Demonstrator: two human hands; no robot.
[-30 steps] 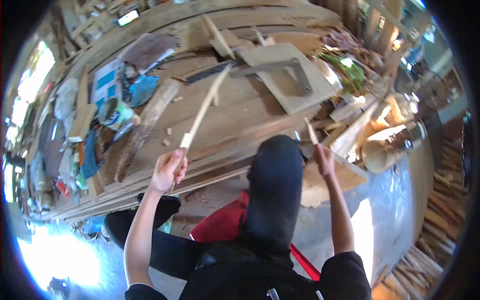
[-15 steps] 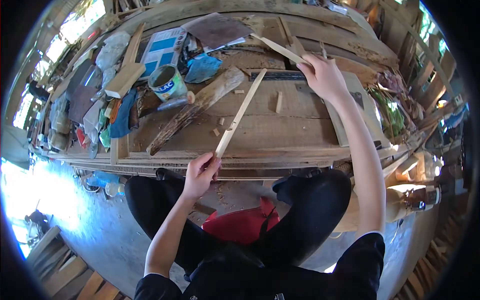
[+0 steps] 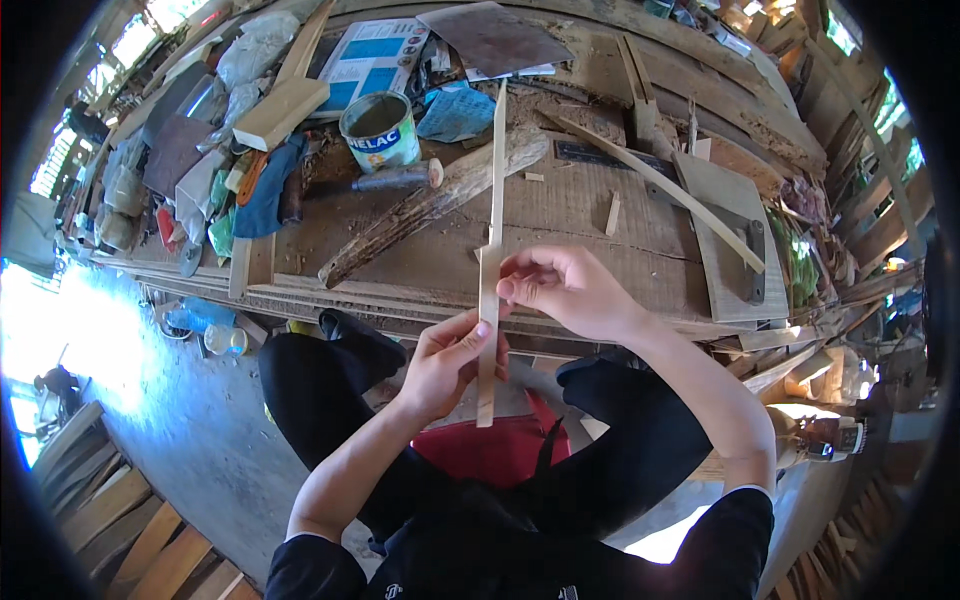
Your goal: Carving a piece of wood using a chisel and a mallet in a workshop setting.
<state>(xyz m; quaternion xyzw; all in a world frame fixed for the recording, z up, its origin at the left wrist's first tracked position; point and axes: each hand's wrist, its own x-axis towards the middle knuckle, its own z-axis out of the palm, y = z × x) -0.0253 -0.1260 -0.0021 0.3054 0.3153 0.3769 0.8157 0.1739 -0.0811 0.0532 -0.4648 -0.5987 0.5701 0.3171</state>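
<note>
A thin pale wooden strip [image 3: 490, 330] stands almost upright in the picture, crossing the bench's front edge, with a notch partway up. My left hand [image 3: 447, 362] is closed round its lower part, thumb laid on the face. At the strip's right edge, just above, my right hand [image 3: 562, 290] has its thumb and fingers curled together against the wood; the fingertips are partly hidden. A second, longer wooden strip [image 3: 660, 185] lies slantwise on the bench's right side, across a dark ruler [image 3: 580, 152] and a flat board [image 3: 715, 240].
On the wooden bench [image 3: 580, 260], a rough stick [image 3: 430, 207] lies left of the strip. Behind it are an open tin [image 3: 380, 135], a wooden-handled tool [image 3: 400, 178] and sandpaper [image 3: 495, 40]. Bags and wood offcuts crowd the left. A red seat [image 3: 480, 450] shows between my knees.
My right hand has let go of the longer strip, which now lies on the bench, and has come to the notched strip. My left hand has turned that strip more upright and nearer me.
</note>
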